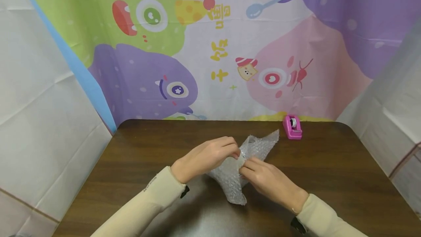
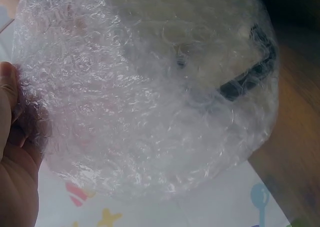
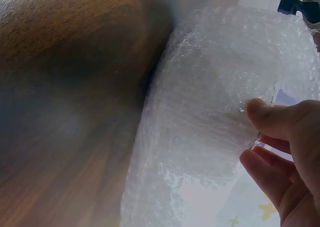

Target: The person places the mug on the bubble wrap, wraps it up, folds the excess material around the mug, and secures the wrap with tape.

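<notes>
A sheet of clear bubble wrap (image 1: 231, 185) stands bunched above the middle of the table, with one corner pointing to the back right and another toward the front. At its upper left edge my left hand (image 1: 213, 153) pinches the film; in the left wrist view, fingers (image 2: 10, 102) grip the side of the sheet. My right hand (image 1: 271, 180) holds the wrap close by on the right. Thumb and fingers pinch its edge in the right wrist view, where the bubble wrap (image 3: 210, 107) spreads out. Whether anything lies inside the folds, I cannot tell.
A pink tape dispenser (image 1: 292, 127) stands at the back right of the dark wooden table (image 1: 338, 178). Behind the table hangs a cartoon-printed cloth (image 1: 223, 98). Pale sheets (image 1: 49, 120) hang at both sides.
</notes>
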`<state>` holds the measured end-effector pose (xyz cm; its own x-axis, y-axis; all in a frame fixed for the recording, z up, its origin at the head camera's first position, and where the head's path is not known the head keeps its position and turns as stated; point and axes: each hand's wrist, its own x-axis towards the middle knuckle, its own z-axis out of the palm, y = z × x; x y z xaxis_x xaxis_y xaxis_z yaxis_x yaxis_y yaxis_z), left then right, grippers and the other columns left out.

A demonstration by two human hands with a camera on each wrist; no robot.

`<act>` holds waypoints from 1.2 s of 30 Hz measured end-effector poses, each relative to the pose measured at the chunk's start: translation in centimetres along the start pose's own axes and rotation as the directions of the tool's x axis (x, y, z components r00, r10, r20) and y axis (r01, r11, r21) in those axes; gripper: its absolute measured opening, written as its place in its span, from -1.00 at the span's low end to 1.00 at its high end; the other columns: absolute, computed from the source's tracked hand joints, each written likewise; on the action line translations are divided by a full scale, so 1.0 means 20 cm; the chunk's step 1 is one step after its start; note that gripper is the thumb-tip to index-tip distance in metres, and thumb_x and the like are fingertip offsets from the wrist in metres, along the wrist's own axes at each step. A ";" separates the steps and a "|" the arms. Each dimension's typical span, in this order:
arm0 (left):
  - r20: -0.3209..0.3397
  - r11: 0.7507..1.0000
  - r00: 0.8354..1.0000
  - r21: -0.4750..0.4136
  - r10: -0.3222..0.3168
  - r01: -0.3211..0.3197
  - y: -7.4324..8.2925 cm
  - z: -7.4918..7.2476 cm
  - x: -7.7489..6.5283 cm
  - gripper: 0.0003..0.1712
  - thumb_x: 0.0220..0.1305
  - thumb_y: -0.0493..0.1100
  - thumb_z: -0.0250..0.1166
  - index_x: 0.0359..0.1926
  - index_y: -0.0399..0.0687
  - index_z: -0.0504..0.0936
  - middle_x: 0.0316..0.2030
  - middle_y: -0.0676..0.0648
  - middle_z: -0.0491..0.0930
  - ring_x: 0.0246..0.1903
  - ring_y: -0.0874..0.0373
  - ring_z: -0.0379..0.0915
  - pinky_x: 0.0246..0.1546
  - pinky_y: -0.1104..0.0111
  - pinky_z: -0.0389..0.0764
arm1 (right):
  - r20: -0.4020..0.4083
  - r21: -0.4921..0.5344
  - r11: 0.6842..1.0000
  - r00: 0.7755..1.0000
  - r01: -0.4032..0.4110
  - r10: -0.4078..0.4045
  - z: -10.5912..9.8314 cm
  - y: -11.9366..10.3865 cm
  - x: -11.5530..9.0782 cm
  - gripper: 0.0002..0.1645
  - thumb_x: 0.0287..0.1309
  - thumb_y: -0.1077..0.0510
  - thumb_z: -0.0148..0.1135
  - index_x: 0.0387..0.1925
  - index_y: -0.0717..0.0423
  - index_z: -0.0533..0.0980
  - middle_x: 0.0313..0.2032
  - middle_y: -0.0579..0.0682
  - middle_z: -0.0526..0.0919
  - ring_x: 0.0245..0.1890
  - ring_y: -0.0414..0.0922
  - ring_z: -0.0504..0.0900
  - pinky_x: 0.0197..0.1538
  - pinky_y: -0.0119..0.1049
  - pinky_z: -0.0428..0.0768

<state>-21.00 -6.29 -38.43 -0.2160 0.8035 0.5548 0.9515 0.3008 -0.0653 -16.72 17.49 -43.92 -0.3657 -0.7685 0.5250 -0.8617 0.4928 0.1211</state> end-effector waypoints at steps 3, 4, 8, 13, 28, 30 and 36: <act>0.003 1.000 1.000 0.013 0.001 -0.001 0.00 0.02 0.01 -0.94 0.47 -0.29 0.23 -0.18 -0.07 0.62 -0.22 0.09 0.57 -0.18 0.33 0.52 -0.07 0.62 0.53 | -0.020 0.010 1.000 1.000 0.009 -0.009 0.00 0.00 0.00 -0.71 -0.04 0.44 0.41 -0.35 0.06 0.54 -0.31 -0.15 0.58 -0.27 -0.20 0.54 -0.23 -0.39 0.58; 0.003 1.000 1.000 0.015 0.001 -0.001 0.00 0.02 0.02 -0.94 0.47 -0.29 0.23 -0.18 -0.07 0.62 -0.22 0.09 0.57 -0.18 0.33 0.52 -0.07 0.62 0.53 | -0.018 0.013 1.000 1.000 0.009 -0.009 0.00 0.00 0.00 -0.71 -0.04 0.44 0.41 -0.35 0.06 0.55 -0.31 -0.15 0.59 -0.25 -0.20 0.55 -0.21 -0.39 0.58; 0.006 1.000 1.000 0.021 -0.007 0.007 -0.01 0.03 0.03 -0.95 0.47 -0.27 0.25 -0.18 -0.07 0.63 -0.22 0.08 0.58 -0.18 0.33 0.53 -0.07 0.64 0.53 | 0.017 0.029 0.999 1.000 -0.014 0.014 -0.01 -0.01 0.00 -0.75 0.02 0.44 0.37 -0.35 0.06 0.56 -0.29 -0.15 0.60 -0.20 -0.20 0.56 -0.15 -0.39 0.59; 0.017 0.999 1.000 0.032 -0.014 0.013 -0.02 0.04 0.04 -0.96 0.46 -0.24 0.26 -0.16 -0.07 0.65 -0.22 0.08 0.59 -0.18 0.32 0.54 -0.06 0.64 0.54 | -0.001 0.049 0.999 1.000 -0.018 0.018 -0.01 -0.01 -0.01 -0.74 -0.02 0.46 0.39 -0.36 0.09 0.58 -0.29 -0.13 0.62 -0.19 -0.19 0.58 -0.12 -0.38 0.62; 0.047 0.999 0.999 0.037 -0.016 0.014 -0.06 0.09 0.07 -0.88 0.52 -0.20 0.20 -0.17 -0.06 0.66 -0.23 0.09 0.61 -0.17 0.32 0.55 -0.07 0.63 0.54 | -0.021 0.095 0.995 1.000 -0.019 0.021 -0.01 0.00 -0.03 -0.69 -0.08 0.52 0.34 -0.34 0.11 0.60 -0.27 -0.10 0.66 -0.15 -0.18 0.61 -0.03 -0.38 0.64; 0.052 0.999 0.998 0.031 -0.021 0.019 -0.06 0.09 0.07 -0.88 0.52 -0.21 0.20 -0.17 -0.06 0.67 -0.23 0.08 0.61 -0.16 0.31 0.56 -0.07 0.62 0.54 | -0.028 0.094 0.995 0.999 -0.018 0.021 -0.01 0.00 -0.03 -0.70 -0.09 0.52 0.32 -0.34 0.12 0.60 -0.27 -0.10 0.66 -0.15 -0.18 0.61 -0.02 -0.37 0.64; 0.061 0.999 0.997 -0.005 -0.045 0.045 -0.06 0.10 0.07 -0.96 0.43 -0.25 0.30 -0.17 -0.07 0.68 -0.24 0.07 0.63 -0.18 0.31 0.60 -0.08 0.63 0.56 | -0.056 0.081 0.996 0.998 -0.023 0.028 0.00 -0.01 -0.03 -0.75 -0.02 0.50 0.22 -0.40 0.11 0.56 -0.29 -0.09 0.64 -0.15 -0.16 0.62 -0.02 -0.38 0.64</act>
<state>-22.94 -4.38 -39.24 -0.2712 0.8192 0.5054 0.9418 0.3343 -0.0364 -16.36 17.83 -44.27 -0.3695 -0.7306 0.5742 -0.8786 0.4759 0.0401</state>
